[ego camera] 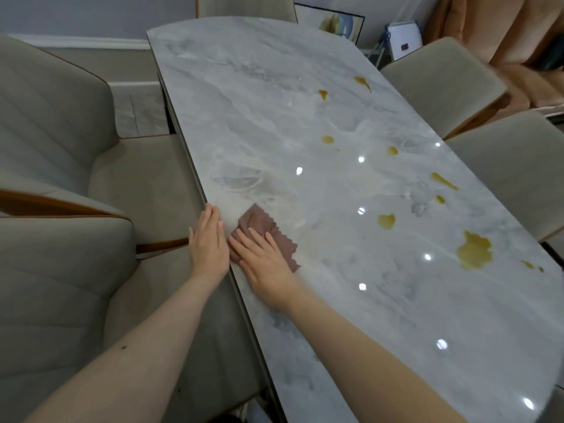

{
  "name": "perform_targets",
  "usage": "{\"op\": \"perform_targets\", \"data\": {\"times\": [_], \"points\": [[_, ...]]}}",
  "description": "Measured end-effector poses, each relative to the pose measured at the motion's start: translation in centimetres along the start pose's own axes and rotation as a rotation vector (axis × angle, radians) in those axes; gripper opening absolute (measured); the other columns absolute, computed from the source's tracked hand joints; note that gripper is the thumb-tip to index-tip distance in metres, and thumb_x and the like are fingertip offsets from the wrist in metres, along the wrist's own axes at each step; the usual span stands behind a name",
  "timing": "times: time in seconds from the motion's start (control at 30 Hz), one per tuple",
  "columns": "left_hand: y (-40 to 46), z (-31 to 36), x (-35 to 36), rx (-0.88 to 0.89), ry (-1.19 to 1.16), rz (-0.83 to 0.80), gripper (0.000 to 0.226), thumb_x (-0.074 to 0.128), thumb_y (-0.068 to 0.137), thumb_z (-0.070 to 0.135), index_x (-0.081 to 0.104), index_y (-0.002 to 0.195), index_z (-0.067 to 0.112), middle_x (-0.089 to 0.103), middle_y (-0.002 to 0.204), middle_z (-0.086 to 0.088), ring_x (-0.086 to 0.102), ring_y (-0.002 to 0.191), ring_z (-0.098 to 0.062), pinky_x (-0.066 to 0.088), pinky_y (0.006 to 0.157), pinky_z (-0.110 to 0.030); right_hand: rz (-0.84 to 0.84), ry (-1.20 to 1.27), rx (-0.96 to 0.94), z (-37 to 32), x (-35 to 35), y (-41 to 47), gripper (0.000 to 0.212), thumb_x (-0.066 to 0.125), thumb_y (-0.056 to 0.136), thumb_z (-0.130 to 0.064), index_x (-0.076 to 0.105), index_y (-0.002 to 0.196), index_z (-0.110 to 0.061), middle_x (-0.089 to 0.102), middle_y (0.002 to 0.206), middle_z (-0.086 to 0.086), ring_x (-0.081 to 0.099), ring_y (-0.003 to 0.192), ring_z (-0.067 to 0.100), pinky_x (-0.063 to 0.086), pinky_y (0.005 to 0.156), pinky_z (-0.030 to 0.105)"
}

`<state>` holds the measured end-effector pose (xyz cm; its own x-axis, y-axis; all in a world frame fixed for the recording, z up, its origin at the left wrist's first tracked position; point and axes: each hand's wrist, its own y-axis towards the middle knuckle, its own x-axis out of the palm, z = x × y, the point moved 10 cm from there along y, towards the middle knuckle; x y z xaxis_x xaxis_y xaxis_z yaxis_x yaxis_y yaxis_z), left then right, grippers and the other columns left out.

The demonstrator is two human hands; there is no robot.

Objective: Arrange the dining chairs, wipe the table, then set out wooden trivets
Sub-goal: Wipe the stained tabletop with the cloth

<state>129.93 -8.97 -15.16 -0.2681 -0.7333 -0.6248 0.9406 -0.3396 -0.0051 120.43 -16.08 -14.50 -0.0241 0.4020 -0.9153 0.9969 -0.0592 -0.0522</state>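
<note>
Your right hand (265, 260) lies flat on the brown cloth (265, 232), fingers straight and together, pressing it onto the marble desk (412, 331) close to its near long edge. Your left hand (209, 239) rests just beside it at the desk's edge, fingers likewise straight and holding nothing, above the seat of the nearest chair (61, 285). The wiping is the step in hand, and most of it looks still to do: keep the palm's weight even over the whole cloth so it doesn't bunch, and sweep in long overlapping strokes away from the edge. Past the cloth, well apart from it, amber spills (474, 250) dot the right half of the desk up towards the far end; work outward to meet them, and fold to a clean face before each large one, so you lift rather than smear. No trivets are in view.
</note>
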Motion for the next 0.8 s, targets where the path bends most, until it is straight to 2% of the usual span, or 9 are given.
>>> {"op": "perform_targets", "data": {"times": [0.1,0.17,0.23,0.3,0.43,0.53,0.6,0.7,0.8], "points": [[-2.6,0.5,-0.5,0.019,0.006,0.007,0.042,0.028,0.103,0.017,0.039,0.142,0.003,0.032,0.152,-0.008,0.022,0.143,-0.021,0.007,0.116,-0.041,0.028,0.201,-0.012,0.2,-0.1,-3.5,0.046,0.035,0.096,-0.009,0.049,0.139,-0.016,0.040,0.149,0.001,0.025,0.143,0.015,0.004,0.119,0.029],[-4.2,1.3,-0.6,0.053,0.056,-0.011,0.038,0.033,0.102,0.014,0.048,0.135,0.000,0.041,0.146,-0.011,0.026,0.141,-0.026,0.008,0.115,-0.042,0.088,0.291,-0.002,0.0,-1.3,-5.8,0.046,0.044,0.087,0.008,0.061,0.127,-0.008,0.054,0.137,0.008,0.037,0.135,0.013,0.019,0.117,0.030],[-5.8,2.7,-0.3,0.111,0.110,-0.035,0.032,0.040,0.100,0.009,0.058,0.122,-0.003,0.053,0.135,-0.015,0.033,0.137,-0.033,0.012,0.114,-0.046,0.178,0.385,0.035,0.2,-3.4,-8.1,0.039,0.045,0.084,0.014,0.067,0.115,0.003,0.064,0.121,0.016,0.049,0.119,0.011,0.032,0.107,0.019],[-7.0,4.1,0.3,0.163,0.161,-0.082,0.026,0.044,0.097,0.008,0.063,0.112,-0.003,0.059,0.124,-0.017,0.041,0.130,-0.037,0.017,0.111,-0.048,0.223,0.513,0.168,1.3,-5.4,-10.2,0.036,0.044,0.090,0.012,0.066,0.116,0.003,0.065,0.119,0.013,0.056,0.113,0.012,0.034,0.100,0.006],[-10.0,7.1,2.2,0.214,0.133,-0.241,0.032,0.043,0.097,0.014,0.064,0.112,-0.005,0.060,0.122,-0.020,0.048,0.123,-0.036,0.026,0.106,-0.040,0.330,0.777,0.476,3.6,-7.5,-14.7,0.039,0.041,0.093,0.011,0.058,0.126,-0.001,0.060,0.125,0.003,0.054,0.120,0.015,0.038,0.096,0.006],[-13.6,10.1,3.4,0.284,0.046,-0.372,0.028,0.045,0.098,0.011,0.064,0.115,-0.002,0.063,0.117,-0.020,0.055,0.112,-0.033,0.038,0.094,-0.035,0.455,1.206,0.599,3.0,-8.5,-18.8,0.030,0.030,0.095,0.013,0.045,0.120,0.020,0.062,0.099,0.017,0.064,0.090,0.015,0.048,0.075,0.013],[-16.3,11.9,4.3,0.313,-0.055,-0.455,0.028,0.044,0.098,0.011,0.064,0.116,0.002,0.064,0.114,-0.018,0.058,0.107,-0.031,0.042,0.088,-0.034,0.559,1.458,0.660,2.5,-8.5,-21.7,0.034,0.029,0.098,0.008,0.041,0.130,0.014,0.058,0.111,0.033,0.062,0.084,0.016,0.052,0.074,0.021],[-20.6,14.6,5.9,0.290,-0.162,-0.536,0.030,0.040,0.100,0.014,0.062,0.118,0.006,0.064,0.115,-0.014,0.058,0.106,-0.029,0.042,0.085,-0.031,0.710,1.651,0.739,2.5,-8.4,-26.8,0.037,0.034,0.102,-0.003,0.044,0.137,-0.009,0.058,0.124,0.021,0.063,0.097,0.024,0.052,0.085,0.033],[-24.2,16.5,7.6,0.212,-0.201,-0.591,0.032,0.036,0.101,0.020,0.060,0.117,0.005,0.063,0.114,-0.012,0.057,0.106,-0.028,0.040,0.082,-0.029,0.814,1.797,0.802,2.6,-8.5,-31.8,0.035,0.037,0.102,-0.010,0.047,0.135,-0.014,0.062,0.116,0.017,0.066,0.094,0.026,0.058,0.074,0.033]]}}
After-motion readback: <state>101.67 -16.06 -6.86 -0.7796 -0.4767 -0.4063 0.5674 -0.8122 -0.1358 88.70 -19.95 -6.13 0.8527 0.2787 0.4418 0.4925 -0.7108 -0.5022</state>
